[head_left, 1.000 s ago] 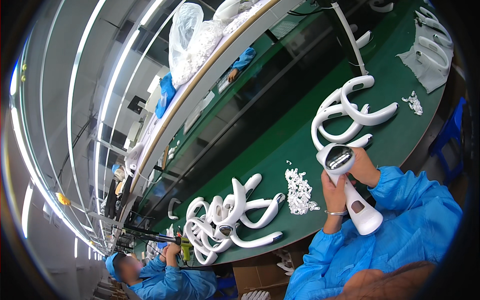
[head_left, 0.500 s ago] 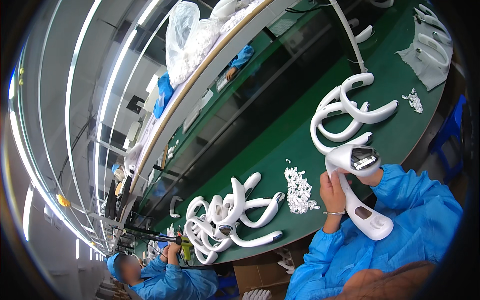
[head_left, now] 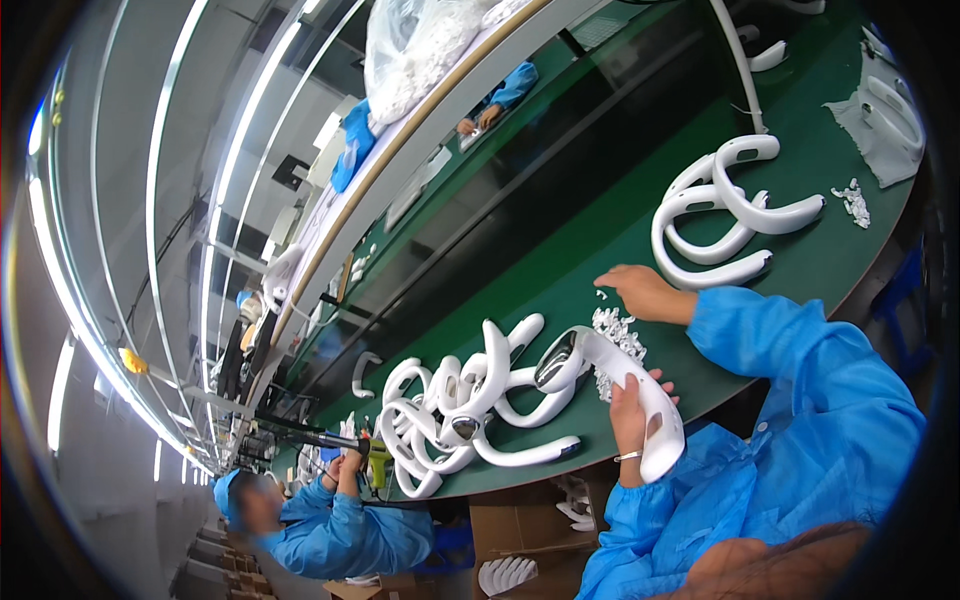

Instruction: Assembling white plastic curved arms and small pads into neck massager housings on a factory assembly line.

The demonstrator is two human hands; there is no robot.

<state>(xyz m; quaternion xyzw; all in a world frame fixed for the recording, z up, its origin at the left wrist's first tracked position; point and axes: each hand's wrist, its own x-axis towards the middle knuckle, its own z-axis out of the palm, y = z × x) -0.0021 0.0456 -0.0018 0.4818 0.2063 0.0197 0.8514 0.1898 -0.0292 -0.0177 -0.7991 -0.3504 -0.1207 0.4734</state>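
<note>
My left hand (head_left: 628,415), with a bracelet at the wrist, is closed round the lower part of a white curved plastic housing (head_left: 612,365). The housing's broad end, with a dark glossy face, points left toward the other housings. My right hand (head_left: 645,292) is stretched over the green bench with its fingers reaching left. Just below its fingertips lies a single small white part (head_left: 601,294). A pile of small white plastic parts (head_left: 622,335) sits between my hands, partly covered by the held housing.
Several white curved housings (head_left: 490,375) are heaped on the green bench (head_left: 560,285) at left; more housings (head_left: 765,215) stand at right. Beyond them are small white scraps (head_left: 853,203) and a cloth (head_left: 870,120). A co-worker (head_left: 340,530) in blue works at lower left, beside cardboard boxes (head_left: 510,530).
The housing has swung left and is now in my left hand alone, its dark-faced end turned toward the heap. My right hand has come off it and reached out over the bench.
</note>
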